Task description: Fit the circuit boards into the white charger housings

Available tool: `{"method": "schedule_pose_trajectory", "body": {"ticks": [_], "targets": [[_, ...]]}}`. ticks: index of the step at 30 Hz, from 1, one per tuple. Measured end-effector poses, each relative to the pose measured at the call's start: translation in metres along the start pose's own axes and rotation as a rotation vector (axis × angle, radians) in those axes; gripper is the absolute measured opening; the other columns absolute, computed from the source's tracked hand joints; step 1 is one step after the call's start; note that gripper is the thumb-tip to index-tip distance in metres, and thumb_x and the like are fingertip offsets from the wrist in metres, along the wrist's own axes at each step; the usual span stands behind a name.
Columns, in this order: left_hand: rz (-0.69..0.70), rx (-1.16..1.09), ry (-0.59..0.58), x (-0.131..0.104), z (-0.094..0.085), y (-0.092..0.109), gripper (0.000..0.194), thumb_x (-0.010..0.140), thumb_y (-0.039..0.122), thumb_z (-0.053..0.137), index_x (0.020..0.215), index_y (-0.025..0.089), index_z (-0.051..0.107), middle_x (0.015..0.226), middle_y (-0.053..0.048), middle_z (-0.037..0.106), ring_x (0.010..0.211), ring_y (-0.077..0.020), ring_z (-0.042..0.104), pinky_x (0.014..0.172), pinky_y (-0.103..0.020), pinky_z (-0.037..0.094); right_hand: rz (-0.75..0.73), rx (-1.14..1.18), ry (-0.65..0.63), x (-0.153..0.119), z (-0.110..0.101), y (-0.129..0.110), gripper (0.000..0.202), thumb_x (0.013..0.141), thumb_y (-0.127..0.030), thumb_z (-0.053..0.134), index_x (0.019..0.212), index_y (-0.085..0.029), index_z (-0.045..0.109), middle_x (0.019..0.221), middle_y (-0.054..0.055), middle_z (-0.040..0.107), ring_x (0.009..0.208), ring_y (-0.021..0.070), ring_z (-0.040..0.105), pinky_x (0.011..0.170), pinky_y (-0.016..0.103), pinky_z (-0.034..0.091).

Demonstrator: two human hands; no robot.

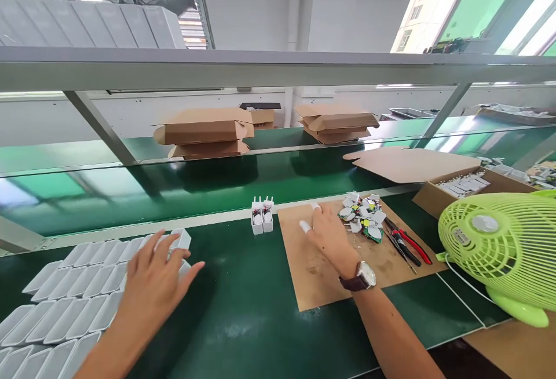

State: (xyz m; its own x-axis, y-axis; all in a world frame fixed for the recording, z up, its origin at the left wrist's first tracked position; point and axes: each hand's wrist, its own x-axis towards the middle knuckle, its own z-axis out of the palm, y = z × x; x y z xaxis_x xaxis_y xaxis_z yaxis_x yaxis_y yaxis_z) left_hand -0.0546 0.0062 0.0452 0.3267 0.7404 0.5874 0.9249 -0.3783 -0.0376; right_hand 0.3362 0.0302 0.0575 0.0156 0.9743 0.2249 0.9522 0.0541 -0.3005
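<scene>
A: Head view: how does your left hand (150, 283) appear?
B: Released, its fingers spread over the right end of the rows of white casings (52, 321).
A: And your right hand (330, 233)?
B: Bent-fingered over the cardboard sheet (315, 280), just left of the pile of circuit boards (362, 215); I cannot tell whether it grasps anything.
A: What sits between your hands?
B: Two white pronged units (258, 219), side by side on the green surface (234, 303).

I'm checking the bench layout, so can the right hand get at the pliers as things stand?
Probably yes: the right hand is over the same brown sheet as the pliers, and could likely skirt the circuit-board pile on its near side.
</scene>
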Motion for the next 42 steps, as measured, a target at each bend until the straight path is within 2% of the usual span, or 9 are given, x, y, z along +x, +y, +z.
{"method": "schedule_pose_trajectory", "body": {"ticks": [5,13,17,23,28,31,34,38,42], "targets": [[0.041,0.058,-0.056,-0.017,0.002,-0.021,0.032,0.094,0.040,0.053,0.072,0.023,0.069,0.113,-0.016,0.074,0.130,-0.0498,0.055,0.099,-0.069,0.045,0.045,-0.142,-0.123,-0.006,-0.015,0.021,0.016,0.086,-0.010,0.063,0.101,-0.016,0.061,0.100,0.014,0.067,0.091,0.0278,0.067,0.077,0.033,0.046],[0.069,-0.359,-0.033,0.012,0.019,0.055,0.027,0.093,0.023,0.045,0.068,0.024,0.054,0.113,-0.009,0.075,0.095,-0.0245,0.072,0.081,-0.039,0.056,-0.126,-0.124,-0.187,-0.016,-0.046,-0.012,0.027,0.082,-0.004,0.047,0.093,-0.019,0.067,0.095,0.007,0.071,0.080,0.0201,0.063,0.073,0.030,0.046],[0.078,-0.488,-0.014,0.012,0.035,0.078,0.024,0.096,0.019,0.042,0.080,0.023,0.059,0.096,-0.006,0.073,0.080,-0.0193,0.069,0.075,-0.034,0.056,-0.303,0.176,-0.315,-0.019,-0.032,-0.042,0.034,0.081,-0.004,0.050,0.097,-0.022,0.073,0.088,0.002,0.074,0.074,0.0173,0.063,0.070,0.028,0.047],[0.012,-0.562,-0.054,-0.007,0.042,0.076,0.017,0.101,0.036,0.053,0.097,0.021,0.058,0.104,-0.006,0.068,0.081,-0.0186,0.068,0.073,-0.032,0.055,-0.439,0.191,-0.411,-0.008,0.006,-0.084,0.017,0.090,-0.012,0.057,0.085,-0.020,0.070,0.081,0.003,0.069,0.073,0.0180,0.060,0.071,0.031,0.047],[-0.101,-0.619,-0.095,-0.008,0.038,0.070,0.022,0.104,0.041,0.049,0.103,0.021,0.058,0.107,-0.007,0.065,0.090,-0.0195,0.068,0.076,-0.032,0.057,-0.668,0.242,-0.574,-0.036,-0.019,-0.098,0.016,0.096,-0.037,0.068,0.092,-0.022,0.074,0.084,0.003,0.070,0.074,0.0185,0.061,0.070,0.031,0.048],[-0.129,-0.634,-0.122,-0.005,0.039,0.071,0.024,0.103,0.042,0.049,0.107,0.020,0.060,0.111,-0.008,0.064,0.096,-0.0207,0.067,0.081,-0.033,0.057,-0.947,0.325,-0.716,-0.071,-0.022,-0.101,0.020,0.091,-0.037,0.075,0.107,-0.025,0.075,0.113,0.006,0.074,0.100,0.0224,0.066,0.086,0.032,0.052],[-0.147,-0.641,-0.139,-0.006,0.042,0.072,0.025,0.102,0.041,0.051,0.112,0.020,0.061,0.117,-0.010,0.063,0.103,-0.0225,0.066,0.088,-0.036,0.058,-1.073,0.257,-0.667,-0.099,-0.003,-0.105,0.024,0.087,-0.022,0.075,0.111,-0.023,0.073,0.141,0.006,0.064,0.113,0.0253,0.061,0.096,0.037,0.052],[-0.173,-0.660,-0.138,-0.008,0.043,0.071,0.026,0.102,0.040,0.050,0.113,0.020,0.061,0.119,-0.010,0.063,0.103,-0.0221,0.066,0.088,-0.035,0.057,-1.057,0.272,-0.535,-0.105,0.018,-0.106,0.018,0.093,-0.021,0.064,0.110,-0.021,0.071,0.137,0.011,0.065,0.105,0.0240,0.061,0.092,0.038,0.054],[-0.218,-0.667,-0.118,-0.008,0.044,0.069,0.028,0.102,0.042,0.051,0.113,0.020,0.061,0.119,-0.010,0.063,0.104,-0.0224,0.066,0.087,-0.034,0.057,-0.823,0.507,-0.466,-0.083,-0.008,-0.093,0.025,0.090,-0.023,0.060,0.114,-0.022,0.068,0.123,0.012,0.068,0.100,0.0218,0.066,0.091,0.036,0.056]]}}
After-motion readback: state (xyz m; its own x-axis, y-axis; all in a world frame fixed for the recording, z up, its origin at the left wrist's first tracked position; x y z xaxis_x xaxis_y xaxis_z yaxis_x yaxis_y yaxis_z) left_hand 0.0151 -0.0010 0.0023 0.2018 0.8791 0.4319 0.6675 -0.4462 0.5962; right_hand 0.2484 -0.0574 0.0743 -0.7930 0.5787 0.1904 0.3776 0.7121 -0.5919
